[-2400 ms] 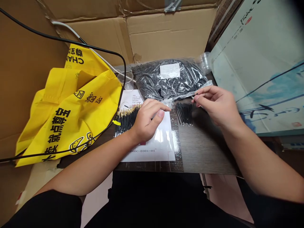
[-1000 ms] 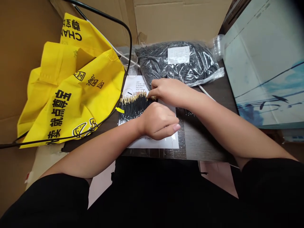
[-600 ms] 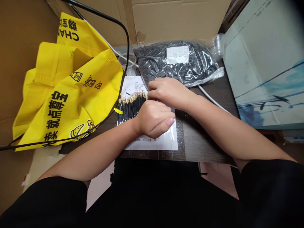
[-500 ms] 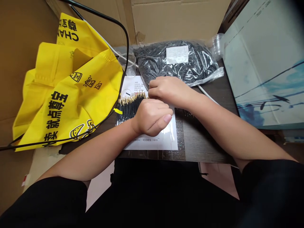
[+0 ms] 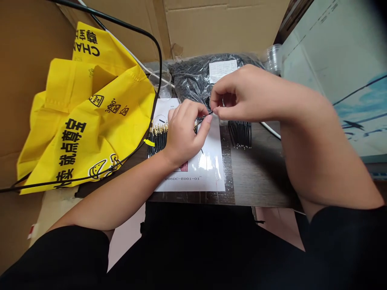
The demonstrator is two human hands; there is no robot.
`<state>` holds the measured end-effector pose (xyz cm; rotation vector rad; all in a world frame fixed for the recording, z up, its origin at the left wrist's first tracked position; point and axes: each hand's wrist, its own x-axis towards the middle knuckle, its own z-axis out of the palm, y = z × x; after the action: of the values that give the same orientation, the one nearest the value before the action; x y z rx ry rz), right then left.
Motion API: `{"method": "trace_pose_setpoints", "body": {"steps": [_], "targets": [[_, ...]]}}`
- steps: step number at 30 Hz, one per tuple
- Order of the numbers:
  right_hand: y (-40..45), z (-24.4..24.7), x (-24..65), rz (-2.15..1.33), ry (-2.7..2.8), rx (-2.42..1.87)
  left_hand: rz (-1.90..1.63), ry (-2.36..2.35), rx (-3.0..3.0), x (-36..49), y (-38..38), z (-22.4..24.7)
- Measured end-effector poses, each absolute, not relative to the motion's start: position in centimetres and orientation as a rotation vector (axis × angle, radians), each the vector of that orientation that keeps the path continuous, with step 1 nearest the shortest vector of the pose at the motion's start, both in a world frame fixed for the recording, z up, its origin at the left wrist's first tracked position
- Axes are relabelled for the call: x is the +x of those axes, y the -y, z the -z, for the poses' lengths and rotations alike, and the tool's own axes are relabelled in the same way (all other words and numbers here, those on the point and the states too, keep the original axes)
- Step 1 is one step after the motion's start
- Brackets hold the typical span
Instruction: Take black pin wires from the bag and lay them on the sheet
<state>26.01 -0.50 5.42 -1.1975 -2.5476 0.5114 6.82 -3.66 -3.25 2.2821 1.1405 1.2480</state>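
**Lead Pinch Above Printed Sheet**

Left hand (image 5: 185, 131) and right hand (image 5: 246, 93) are clamped at the fingertips on one thin black lead (image 5: 203, 119), above the white printed sheet (image 5: 208, 169). Grip near the tip; keep the lead straight, clear of the gold-tipped bundle (image 5: 159, 139).

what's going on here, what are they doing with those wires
A person is pinching a short black wire between the fingertips of the left hand and the right hand, above a white printed sheet. A row of gold-tipped black wires lies on that sheet. A small bunch of black wires sits on the dark table to the right, and a clear plastic bag of black wires lies just beyond the hands.
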Motion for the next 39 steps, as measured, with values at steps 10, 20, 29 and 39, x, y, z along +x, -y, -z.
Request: {"method": "trace_pose_setpoints", "body": {"steps": [10,20,29,39], "targets": [[0.4,-6.5,26.4,-0.753,2.349,-1.393,-1.213,-0.985,2.354,6.7,3.6,3.6],[-2.6,0.6,25.8,-0.135,2.424,-1.761,-1.251,-0.924,2.393,6.8,4.2,3.2],[-2.3,1.2,25.0,-0.049,2.507,-1.743,-1.228,-0.881,2.491,6.8,4.1,3.4],[-2.2,1.2,24.9,-0.042,2.414,-1.732,-1.214,-0.89,2.509,6.9,3.9,3.5]]}}
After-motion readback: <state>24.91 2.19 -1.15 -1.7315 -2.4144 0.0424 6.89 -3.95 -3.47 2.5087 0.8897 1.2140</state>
